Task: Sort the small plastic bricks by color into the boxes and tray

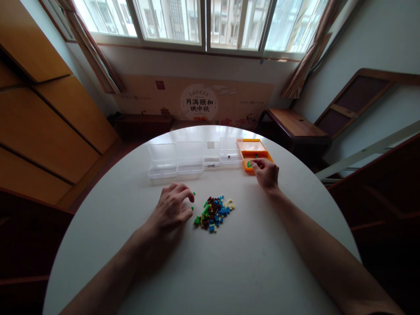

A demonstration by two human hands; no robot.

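Note:
My left hand (pixel 173 203) hovers over the table at the left of a pile of small building bricks (pixel 215 212), its thumb and index finger apart with nothing between them. The pile mixes brown, blue, green, yellow and cream pieces. Two loose green bricks (pixel 192 208) lie by those fingertips. At the right, my right hand (pixel 266 173) reaches over the front edge of an orange box (pixel 251 171) with its lid raised. Its thumb and fingers are pinched together at a green building brick (pixel 249 164), partly hidden by the fingertips. More green pieces sit in the box.
Left of the orange box, several clear plastic boxes (pixel 190 168) stand in a row with lids up; one holds a small dark piece (pixel 229 156). The round white table (pixel 229 271) has its far edge just behind them. A wooden stool (pixel 297 122) stands beyond at the right.

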